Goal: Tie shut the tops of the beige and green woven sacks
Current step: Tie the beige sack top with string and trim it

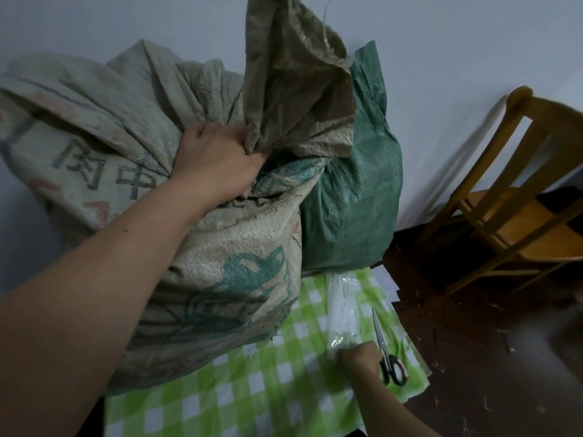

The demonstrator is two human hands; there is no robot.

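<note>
Coarse matt woven sacks (227, 247) (beige, green), glossy checked cloth (252, 389), varnished wooden chair (517, 216)

R hand (359, 357), right of beige sack (220, 263), blurred; grip on packet (342, 307) unclear. L hand (217, 159) fingertips buried in sack's neck folds. Far right of sack, chair (511, 197) cut by edge.
</note>
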